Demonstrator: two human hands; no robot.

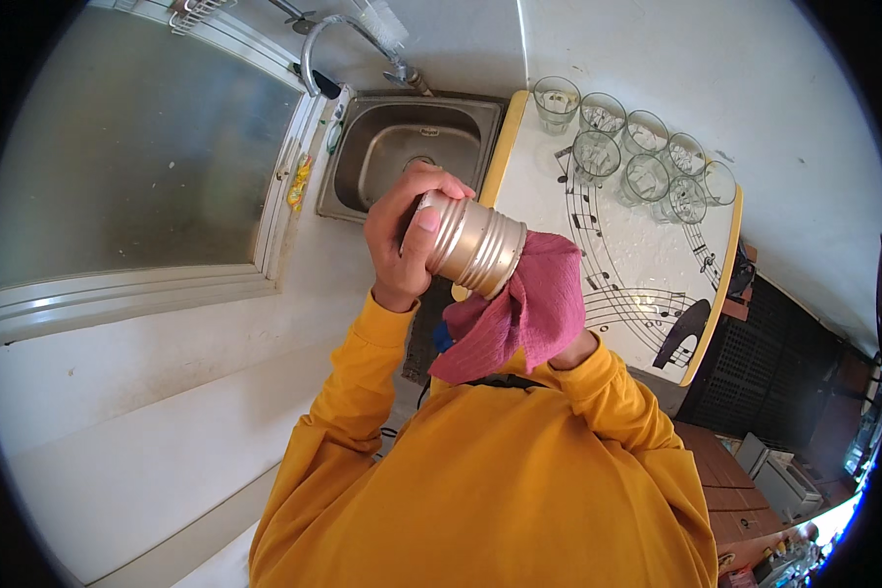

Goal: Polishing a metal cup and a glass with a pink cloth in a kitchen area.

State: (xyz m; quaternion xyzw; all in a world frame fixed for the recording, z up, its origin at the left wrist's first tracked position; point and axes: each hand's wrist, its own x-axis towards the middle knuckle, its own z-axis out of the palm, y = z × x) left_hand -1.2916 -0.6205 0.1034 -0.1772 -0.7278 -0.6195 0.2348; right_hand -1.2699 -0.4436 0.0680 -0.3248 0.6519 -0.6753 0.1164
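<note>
My left hand (404, 234) grips a ribbed, copper-toned metal canister (476, 241) around its base end. The canister is tilted, with its other end turned to the right against a pink cloth (544, 294). That cloth is draped over my right hand (577, 350), whose fingers are hidden beneath it; only a strip near the wrist shows. Part of the cloth hangs down in front of my yellow sweatshirt. I cannot see whether the cloth reaches into the canister's mouth.
Beyond my left hand is a steel sink (382, 136) with a curved faucet (331, 29). Several clear drinking glasses (595, 158) stand at the back of a white table (544, 198) with yellow edges and printed music notes. A sliding window (140, 162) is at left.
</note>
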